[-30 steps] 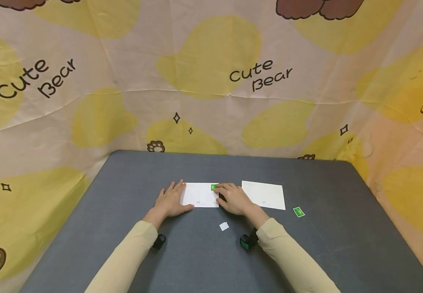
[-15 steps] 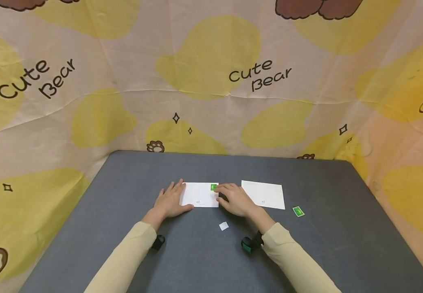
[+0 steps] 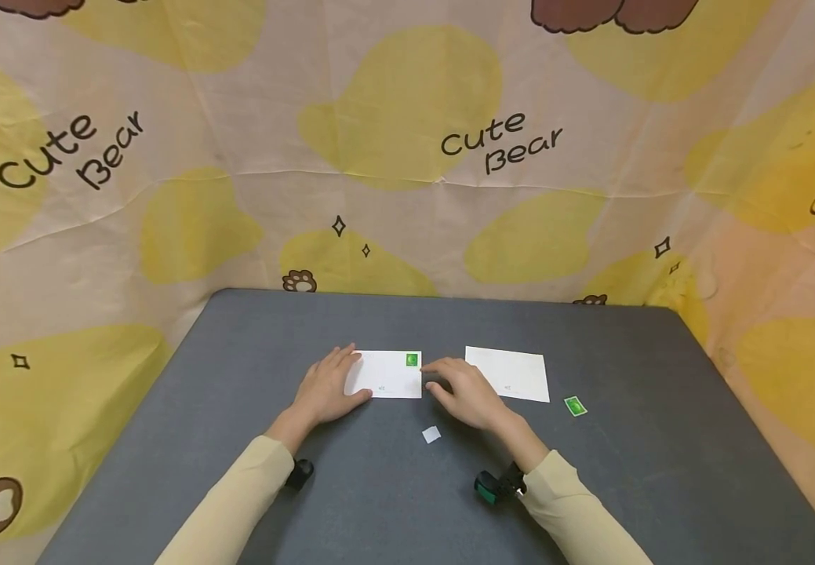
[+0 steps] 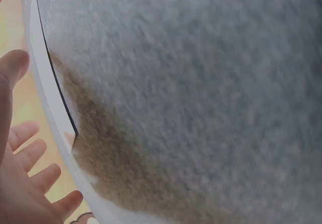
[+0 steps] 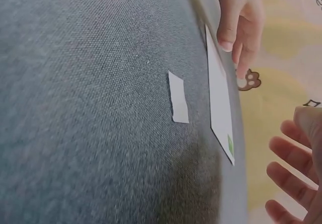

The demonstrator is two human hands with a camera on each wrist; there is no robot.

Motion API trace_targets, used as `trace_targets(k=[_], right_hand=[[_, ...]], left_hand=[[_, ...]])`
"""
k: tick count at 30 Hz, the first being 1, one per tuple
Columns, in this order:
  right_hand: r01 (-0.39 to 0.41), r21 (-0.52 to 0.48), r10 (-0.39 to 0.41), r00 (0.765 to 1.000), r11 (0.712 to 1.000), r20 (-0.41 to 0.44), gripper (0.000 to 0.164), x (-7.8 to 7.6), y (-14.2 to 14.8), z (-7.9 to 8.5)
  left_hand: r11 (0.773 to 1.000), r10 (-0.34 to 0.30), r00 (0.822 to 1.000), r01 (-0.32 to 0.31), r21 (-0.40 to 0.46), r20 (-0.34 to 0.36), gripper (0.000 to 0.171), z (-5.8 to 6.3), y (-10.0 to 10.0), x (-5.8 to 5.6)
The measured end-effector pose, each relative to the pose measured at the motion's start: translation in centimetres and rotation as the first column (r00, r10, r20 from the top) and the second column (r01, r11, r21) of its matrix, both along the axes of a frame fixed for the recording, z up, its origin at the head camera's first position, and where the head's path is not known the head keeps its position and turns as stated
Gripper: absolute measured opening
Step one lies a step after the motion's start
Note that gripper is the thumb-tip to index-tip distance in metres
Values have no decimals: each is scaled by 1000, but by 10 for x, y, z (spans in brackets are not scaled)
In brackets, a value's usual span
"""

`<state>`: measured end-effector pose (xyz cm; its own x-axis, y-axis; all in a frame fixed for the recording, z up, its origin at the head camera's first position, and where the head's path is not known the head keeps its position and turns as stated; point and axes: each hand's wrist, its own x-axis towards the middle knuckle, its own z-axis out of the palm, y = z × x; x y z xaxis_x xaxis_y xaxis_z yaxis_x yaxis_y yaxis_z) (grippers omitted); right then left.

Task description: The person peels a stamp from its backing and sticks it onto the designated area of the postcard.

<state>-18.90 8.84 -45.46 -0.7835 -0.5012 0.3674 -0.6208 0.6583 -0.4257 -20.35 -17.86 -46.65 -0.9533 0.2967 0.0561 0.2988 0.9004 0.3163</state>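
A white envelope [image 3: 386, 377] lies flat on the table, with a green stamp [image 3: 412, 359] on its upper right corner. At the envelope's left edge is my left hand [image 3: 325, 387], fingers spread and thumb over the lower left corner. Just off the right edge hovers my right hand [image 3: 467, 392], fingers loosely extended and holding nothing. In the right wrist view its fingers [image 5: 294, 156] show apart from the envelope [image 5: 219, 90]. Part of a second white envelope [image 3: 513, 375] lies behind the right hand. Another green stamp [image 3: 576, 406] is to the right of it.
A small white paper piece [image 3: 431, 434] lies on the grey table [image 3: 393, 502] in front of the stamped envelope. A printed fabric backdrop [image 3: 393, 204] rises behind the table's far edge.
My right hand has drawn back to the right and toward me, off the stamp, which now shows whole. My left hand stays at the envelope's left edge.
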Motion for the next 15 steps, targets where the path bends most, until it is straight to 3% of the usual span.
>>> trace_targets(k=[15], right_hand=[[54, -84, -66, 987, 995, -147, 24, 15, 41, 4]], left_hand=[[994, -95, 991, 99, 42, -92, 65, 11, 33, 5]])
